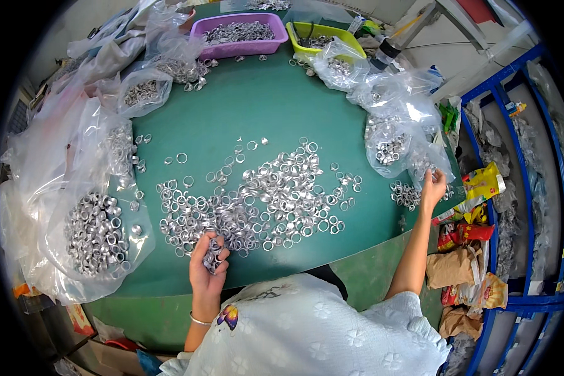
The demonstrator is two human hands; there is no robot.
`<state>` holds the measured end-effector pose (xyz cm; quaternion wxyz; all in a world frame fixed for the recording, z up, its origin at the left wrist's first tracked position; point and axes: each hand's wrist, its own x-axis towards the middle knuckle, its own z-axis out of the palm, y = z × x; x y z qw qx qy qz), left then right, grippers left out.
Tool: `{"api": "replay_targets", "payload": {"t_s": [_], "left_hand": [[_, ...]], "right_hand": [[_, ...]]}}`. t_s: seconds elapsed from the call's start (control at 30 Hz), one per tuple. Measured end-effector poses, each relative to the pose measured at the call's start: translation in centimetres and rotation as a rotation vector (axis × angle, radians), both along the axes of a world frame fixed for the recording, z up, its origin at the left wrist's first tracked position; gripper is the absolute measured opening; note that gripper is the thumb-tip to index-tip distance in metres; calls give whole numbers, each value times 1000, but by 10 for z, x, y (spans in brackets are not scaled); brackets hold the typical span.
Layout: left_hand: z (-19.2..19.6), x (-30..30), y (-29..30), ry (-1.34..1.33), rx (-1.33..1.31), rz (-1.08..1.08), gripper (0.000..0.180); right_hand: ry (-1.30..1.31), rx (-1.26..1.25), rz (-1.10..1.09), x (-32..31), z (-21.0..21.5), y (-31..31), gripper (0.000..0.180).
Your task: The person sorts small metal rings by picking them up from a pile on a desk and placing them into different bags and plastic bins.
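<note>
At the table's near edge, my left hand [208, 266] is closed around a handful of silver metal rings [212, 258]. It touches the near side of a wide loose heap of similar rings [282, 194] on the green table. Out to the right, my right hand [434, 188] reaches to a clear plastic bag [427, 160] with rings in it. Its fingertips are pinched together at the bag's near end; what lies between them is too small to make out. A small cluster of rings [405, 195] lies just left of that hand.
Clear bags of rings line the left side, the nearest holding a large pile [97, 235]. A purple tub [241, 47] and a yellow-green tub [351, 44] stand at the back. Blue shelving [525, 156] and snack packets [482, 182] are on the right.
</note>
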<state>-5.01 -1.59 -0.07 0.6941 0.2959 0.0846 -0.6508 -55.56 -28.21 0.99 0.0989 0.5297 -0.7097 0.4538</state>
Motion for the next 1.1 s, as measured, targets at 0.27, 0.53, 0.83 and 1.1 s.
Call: {"api": "replay_targets", "payload": {"t_s": [0.27, 0.53, 0.83, 1.1], "left_hand": [[17, 0, 10, -164, 15, -10, 23], [14, 16, 30, -418, 106, 247, 21], [-8, 44, 54, -1548, 399, 662, 5], [-13, 56, 73, -1574, 502, 785, 12]], "right_hand": [[390, 86, 26, -86, -48, -50, 39], [-156, 403, 1214, 336, 70, 74, 22], [654, -109, 1842, 613, -7, 127, 34], [410, 423, 1974, 639, -16, 169, 46]]}}
